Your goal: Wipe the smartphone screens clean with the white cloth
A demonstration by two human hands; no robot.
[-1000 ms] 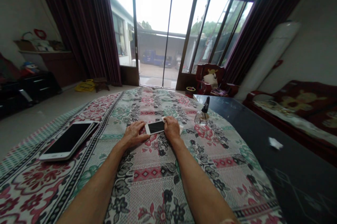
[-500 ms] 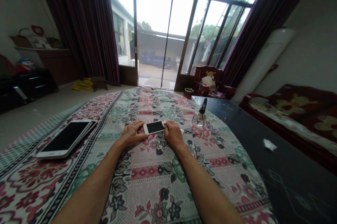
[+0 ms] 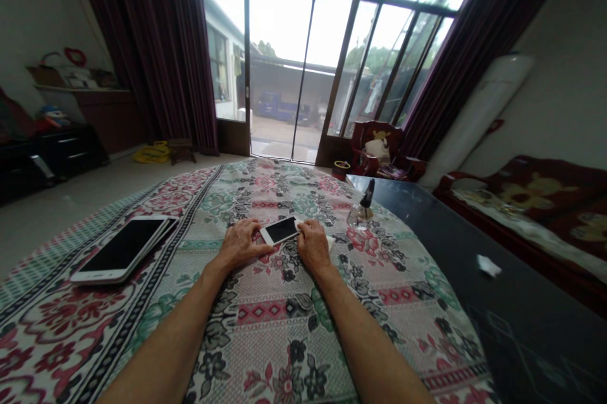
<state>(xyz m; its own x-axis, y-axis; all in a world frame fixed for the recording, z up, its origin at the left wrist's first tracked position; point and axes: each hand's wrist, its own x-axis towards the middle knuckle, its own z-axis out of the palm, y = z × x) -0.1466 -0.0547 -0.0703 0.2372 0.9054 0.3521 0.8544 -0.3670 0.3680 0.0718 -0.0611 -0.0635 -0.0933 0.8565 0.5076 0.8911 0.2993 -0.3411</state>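
A white smartphone point(image 3: 281, 231) with a dark screen lies slightly tilted between my two hands, just over the patterned tablecloth. My left hand point(image 3: 241, 243) grips its left end, thumb along the near edge and fingers at the far corner. On the right end, my right hand point(image 3: 313, 246) has its fingers curled round the phone's edge. A bit of something white point(image 3: 331, 241) pokes out beside my right hand; most of it is hidden. To the right stands a clear spray bottle point(image 3: 361, 215) with a black nozzle. Stacked devices, a large white phone point(image 3: 121, 251) on top, lie at the left.
The floral tablecloth point(image 3: 265, 341) covers the table. A dark glossy table point(image 3: 441, 239) adjoins on the right, with a crumpled white tissue point(image 3: 488, 266) on it. Beyond are a wooden chair point(image 3: 377, 148), a sofa point(image 3: 526, 195) and a glass door point(image 3: 284, 75).
The smartphone has turned a little between my hands, its right end now farther from me and its left end nearer. Both hands keep hold of it. The view has shifted slightly.
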